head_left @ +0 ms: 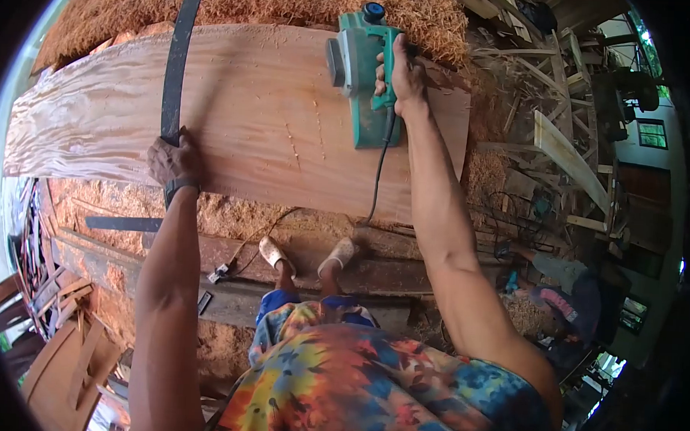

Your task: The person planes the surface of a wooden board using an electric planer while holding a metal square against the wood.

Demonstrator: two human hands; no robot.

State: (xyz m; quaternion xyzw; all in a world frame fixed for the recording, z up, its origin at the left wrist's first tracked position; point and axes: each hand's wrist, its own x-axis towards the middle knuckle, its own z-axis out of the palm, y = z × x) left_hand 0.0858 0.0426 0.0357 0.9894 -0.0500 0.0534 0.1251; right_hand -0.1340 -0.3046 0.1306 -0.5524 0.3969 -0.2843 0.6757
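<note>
A wide wooden board (pixel 265 96) lies across the view, with a few shavings on its face. My left hand (pixel 176 160) grips the near end of a flat dark metal strip (pixel 179 62), which lies across the board from its near edge past its far edge. My right hand (pixel 406 78) is wrapped round the handle of a green electric planer (pixel 365 81), which rests on the board toward its right end. The planer's black cord (pixel 380 175) hangs down over the board's near edge.
Heaps of wood shavings (pixel 292 5) lie behind the board. Another dark strip (pixel 123 223) lies at the lower left. Planks (pixel 237 307) and a power socket (pixel 219 272) are near my feet. Scrap wood (pixel 571 160) and another person (pixel 564 302) are at the right.
</note>
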